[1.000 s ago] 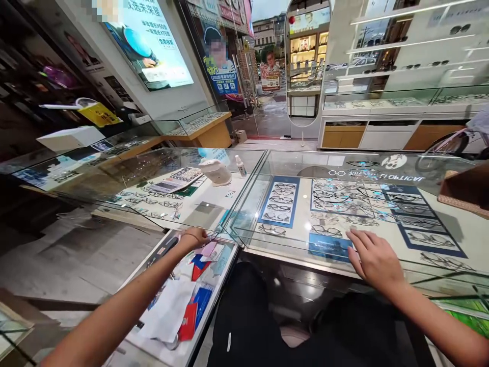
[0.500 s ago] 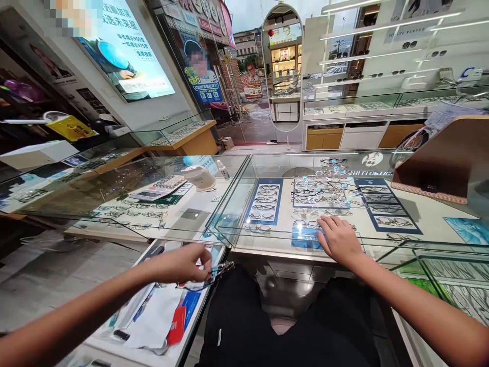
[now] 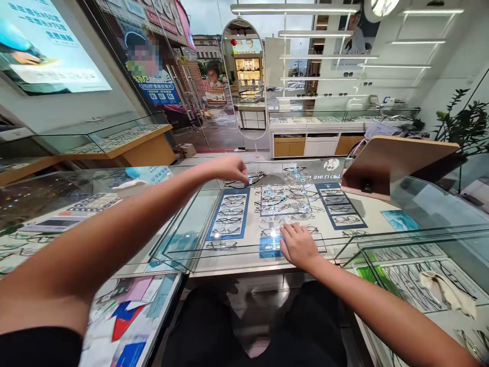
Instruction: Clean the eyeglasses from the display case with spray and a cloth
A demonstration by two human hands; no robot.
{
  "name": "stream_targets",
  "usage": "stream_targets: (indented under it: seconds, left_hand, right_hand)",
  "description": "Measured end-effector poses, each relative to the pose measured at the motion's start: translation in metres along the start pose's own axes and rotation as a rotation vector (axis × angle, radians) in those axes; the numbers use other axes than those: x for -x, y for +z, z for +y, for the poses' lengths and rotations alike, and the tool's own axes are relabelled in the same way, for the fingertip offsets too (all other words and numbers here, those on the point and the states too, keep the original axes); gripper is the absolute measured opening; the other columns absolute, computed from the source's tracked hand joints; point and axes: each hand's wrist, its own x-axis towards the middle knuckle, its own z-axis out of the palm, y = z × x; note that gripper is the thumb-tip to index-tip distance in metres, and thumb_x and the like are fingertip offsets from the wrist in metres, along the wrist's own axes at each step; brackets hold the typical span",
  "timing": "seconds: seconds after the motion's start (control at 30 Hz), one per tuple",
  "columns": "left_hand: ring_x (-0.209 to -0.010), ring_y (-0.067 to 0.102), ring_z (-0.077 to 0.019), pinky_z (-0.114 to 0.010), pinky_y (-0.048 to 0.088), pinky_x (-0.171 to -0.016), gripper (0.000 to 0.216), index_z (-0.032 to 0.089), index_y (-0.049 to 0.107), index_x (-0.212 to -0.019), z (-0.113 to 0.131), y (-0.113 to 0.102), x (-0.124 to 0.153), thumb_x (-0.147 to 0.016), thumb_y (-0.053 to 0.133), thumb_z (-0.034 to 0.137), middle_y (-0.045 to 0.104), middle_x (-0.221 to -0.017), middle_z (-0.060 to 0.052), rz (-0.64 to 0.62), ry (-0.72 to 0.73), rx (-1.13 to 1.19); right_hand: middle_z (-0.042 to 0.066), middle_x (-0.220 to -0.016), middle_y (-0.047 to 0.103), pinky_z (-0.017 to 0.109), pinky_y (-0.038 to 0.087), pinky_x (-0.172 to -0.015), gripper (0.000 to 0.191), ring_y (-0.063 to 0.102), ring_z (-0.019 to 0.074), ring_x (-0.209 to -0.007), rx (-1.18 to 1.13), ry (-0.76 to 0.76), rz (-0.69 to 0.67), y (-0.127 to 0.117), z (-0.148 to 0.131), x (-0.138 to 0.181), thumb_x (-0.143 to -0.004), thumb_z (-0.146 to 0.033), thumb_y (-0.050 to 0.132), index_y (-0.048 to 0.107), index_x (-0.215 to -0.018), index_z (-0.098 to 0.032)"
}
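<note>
My left hand [image 3: 229, 169] is closed on a pair of eyeglasses [image 3: 255, 179] with dark frames, held over the far left part of the glass display counter [image 3: 244, 257]. Part of the glasses is hidden behind the fingers. My right hand [image 3: 300, 245] lies flat on the glass top near its front edge, fingers stretched out, holding nothing. Just left of it, a blue card [image 3: 270, 247] shows. Several pairs of eyeglasses [image 3: 269, 204] are spread in the middle beyond the right hand. Blue-bordered trays with glasses stand left [image 3: 229, 216] and right [image 3: 340, 208] of them.
A wooden-backed panel [image 3: 397, 158] stands on the counter at the right. To the left lies a calculator [image 3: 57, 223]. An open drawer [image 3: 130, 321] holds papers and packets at the lower left. A beige cloth [image 3: 446, 293] rests at the right.
My left hand has carried the eyeglasses up and forward from above the drawer to over the counter's far side. The right hand stays flat on the glass. The view has swung right.
</note>
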Motion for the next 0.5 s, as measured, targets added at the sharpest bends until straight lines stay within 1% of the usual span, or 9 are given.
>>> stream_targets:
  seconds: [0.07, 0.13, 0.2, 0.27, 0.37, 0.5]
  left_hand:
    - [-0.072, 0.056, -0.0134, -0.028, 0.041, -0.076, 0.021, 0.015, 0.080, -0.090, 0.004, 0.008, -0.037, -0.085, 0.069, 0.032, 0.068, -0.070, 0.002, 0.031, 0.001, -0.013]
    - [-0.078, 0.057, -0.0153, -0.032, 0.043, -0.088, 0.018, 0.016, 0.080, -0.088, 0.006, 0.020, -0.071, -0.084, 0.069, 0.030, 0.070, -0.071, 0.000, 0.064, -0.005, -0.039]
    - [-0.087, 0.061, -0.0199, -0.040, 0.041, -0.100, 0.015, 0.016, 0.080, -0.084, 0.006, 0.033, -0.101, -0.082, 0.072, 0.029, 0.073, -0.075, -0.004, 0.083, -0.013, -0.062]
    - [-0.100, 0.063, -0.0262, -0.046, 0.039, -0.107, 0.012, 0.017, 0.079, -0.081, 0.005, 0.046, -0.127, -0.078, 0.075, 0.029, 0.076, -0.082, -0.008, 0.089, -0.013, -0.074]
    - [-0.116, 0.060, -0.0340, -0.051, 0.037, -0.110, 0.012, 0.018, 0.077, -0.077, 0.002, 0.063, -0.157, -0.076, 0.077, 0.029, 0.078, -0.090, -0.013, 0.086, -0.001, -0.081]
    - [-0.122, 0.057, -0.0369, -0.052, 0.036, -0.113, 0.015, 0.018, 0.076, -0.077, 0.000, 0.082, -0.186, -0.074, 0.079, 0.033, 0.077, -0.088, -0.015, 0.067, 0.008, -0.081]
  right_hand:
    - [0.017, -0.133, 0.073, 0.044, 0.042, -0.086, 0.039, 0.059, 0.0317, -0.110, -0.001, -0.007, 0.016, 0.001, 0.000, 0.000, -0.105, -0.033, 0.054, 0.068, -0.134, -0.010]
    - [0.016, -0.132, 0.074, 0.044, 0.043, -0.086, 0.039, 0.059, 0.0317, -0.110, -0.006, -0.012, 0.035, 0.003, -0.001, 0.000, -0.104, -0.032, 0.054, 0.069, -0.133, -0.010]
    - [0.016, -0.131, 0.075, 0.044, 0.043, -0.087, 0.039, 0.060, 0.0321, -0.112, -0.007, -0.011, 0.056, 0.006, -0.002, 0.000, -0.104, -0.032, 0.054, 0.070, -0.132, -0.010]
    - [0.016, -0.131, 0.075, 0.044, 0.044, -0.088, 0.040, 0.060, 0.0325, -0.113, -0.003, -0.012, 0.083, 0.011, -0.002, 0.000, -0.103, -0.032, 0.055, 0.070, -0.132, -0.010]
    - [0.016, -0.131, 0.076, 0.044, 0.045, -0.088, 0.040, 0.062, 0.0325, -0.114, -0.009, -0.009, 0.114, 0.018, -0.003, 0.001, -0.102, -0.032, 0.056, 0.071, -0.133, -0.012]
    - [0.015, -0.133, 0.076, 0.045, 0.046, -0.089, 0.040, 0.062, 0.0326, -0.117, -0.032, -0.003, 0.109, 0.020, -0.004, 0.001, -0.103, -0.032, 0.055, 0.070, -0.135, -0.013]
